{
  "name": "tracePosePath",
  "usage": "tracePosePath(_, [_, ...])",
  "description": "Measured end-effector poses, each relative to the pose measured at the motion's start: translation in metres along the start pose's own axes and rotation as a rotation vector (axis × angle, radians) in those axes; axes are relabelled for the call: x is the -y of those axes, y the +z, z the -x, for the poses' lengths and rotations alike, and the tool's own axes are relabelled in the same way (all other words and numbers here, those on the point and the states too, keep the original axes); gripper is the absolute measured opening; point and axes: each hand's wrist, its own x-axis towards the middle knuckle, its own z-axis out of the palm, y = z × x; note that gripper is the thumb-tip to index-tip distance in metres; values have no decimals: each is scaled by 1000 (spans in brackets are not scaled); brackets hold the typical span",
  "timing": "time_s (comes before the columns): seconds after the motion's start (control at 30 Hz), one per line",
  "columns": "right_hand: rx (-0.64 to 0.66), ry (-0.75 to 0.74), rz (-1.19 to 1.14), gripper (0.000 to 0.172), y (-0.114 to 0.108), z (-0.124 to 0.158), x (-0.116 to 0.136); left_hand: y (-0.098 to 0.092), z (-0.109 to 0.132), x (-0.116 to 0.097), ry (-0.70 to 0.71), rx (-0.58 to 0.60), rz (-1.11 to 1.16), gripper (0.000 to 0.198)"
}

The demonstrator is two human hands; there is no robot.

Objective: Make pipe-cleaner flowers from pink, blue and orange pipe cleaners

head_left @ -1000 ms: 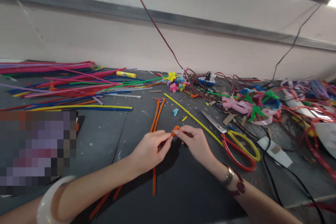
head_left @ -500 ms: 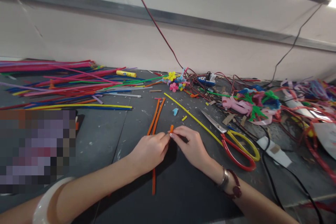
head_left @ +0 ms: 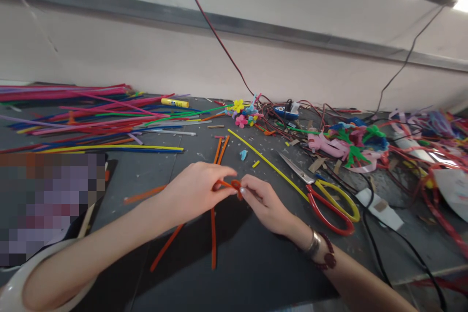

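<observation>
My left hand point(head_left: 193, 190) and my right hand point(head_left: 265, 202) meet over a dark grey worktop point(head_left: 146, 180). Both pinch an orange pipe cleaner point(head_left: 228, 185), which bends into a small curl by my right fingertips. Below my hands, a long orange pipe cleaner point(head_left: 213, 239) lies upright in the view. Another orange stem point(head_left: 165, 247) slants beneath my left forearm, and a short one point(head_left: 144, 194) lies to its left. A yellow pipe cleaner point(head_left: 266, 163) lies beyond my right hand.
Red-and-yellow-handled scissors point(head_left: 329, 207) lie right of my right hand. A heap of multicoloured pipe cleaners point(head_left: 91, 122) spreads left, with a yellow glue stick point(head_left: 174, 103) behind it. Tangled wires, pipe-cleaner flowers point(head_left: 241, 116) and pink-green figures point(head_left: 347, 144) crowd the back right.
My left hand has moved left and up, drawing the orange pipe cleaner out between my hands. The bent piece now shows as a longer curl, and the orange stems near my left forearm have shifted.
</observation>
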Motion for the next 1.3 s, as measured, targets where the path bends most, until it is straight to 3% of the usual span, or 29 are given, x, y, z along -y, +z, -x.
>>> tracePosePath(0.07, [24, -2, -18, 20, -1, 1, 0, -3, -2, 1, -17, -1, 69, 26])
tracePosePath(0.17, [57, 49, -72, 21, -2, 2, -1, -4, -5, 4, -10, 60, 216, 19])
tracePosePath(0.33, [85, 152, -294, 19, 0, 1, -2, -4, -8, 8, -137, 86, 440, 20])
tracePosePath(0.5, [10, 95, -112, 30, -5, 0, 1, -3, -11, 11, -169, 152, 555, 22])
tracePosePath(0.63, [83, 4, 34, 32, -14, 0, 3, -2, -12, 14, -212, 223, 658, 21])
tracePosePath(0.7, [89, -13, 33, 32, -17, 0, 2, -2, -11, 13, -244, 236, 704, 21])
tracePosePath(0.83, [-23, 13, -1, 17, -17, -1, -1, -2, -11, 11, -308, 249, 742, 22])
tracePosePath(1.03, [-31, 79, -86, 16, -14, 0, 1, 2, -13, 10, -275, 255, 720, 20])
tracePosePath(1.17, [-10, 152, -224, 17, -15, 1, 2, 3, -13, 10, -263, 265, 750, 20])
tracePosePath(1.3, [-2, 254, -602, 14, -13, 1, -2, 3, -11, 10, -308, 316, 880, 22])
